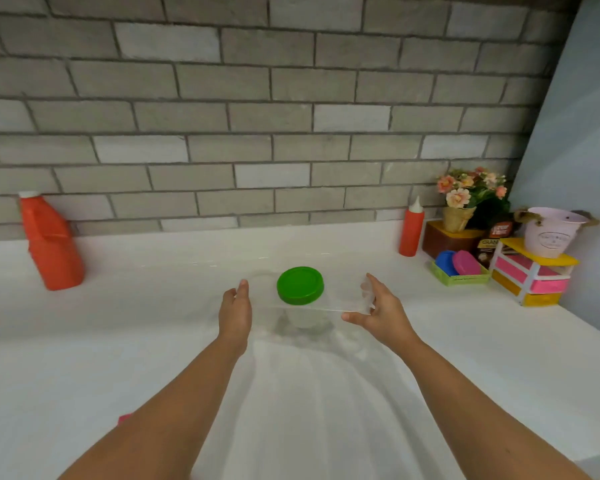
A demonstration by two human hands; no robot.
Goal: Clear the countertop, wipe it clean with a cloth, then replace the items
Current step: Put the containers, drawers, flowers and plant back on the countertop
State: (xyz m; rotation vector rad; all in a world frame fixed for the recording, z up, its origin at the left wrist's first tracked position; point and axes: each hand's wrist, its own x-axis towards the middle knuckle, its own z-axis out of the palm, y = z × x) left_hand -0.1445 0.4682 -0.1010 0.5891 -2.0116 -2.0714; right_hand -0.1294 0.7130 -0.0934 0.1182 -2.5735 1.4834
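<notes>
A clear plastic container (326,310) sits in the middle of the white countertop (153,323). Inside it stands a small clear jar with a green lid (300,285). My left hand (236,308) lies flat against the container's left side, fingers straight. My right hand (378,308) grips the right end, with the thumb along the front rim and the fingers round the far corner. The container's walls are see-through and hard to trace. A small pink thing (124,418) peeks out beside my left forearm; what it is cannot be told.
A large red bottle (51,242) stands at the back left by the brick wall. At the back right are a red squeeze bottle (411,230), a flower pot (459,216) on a brown box, a green basket (461,278) with lids, coloured drawers (530,278) and a pink bucket (551,233).
</notes>
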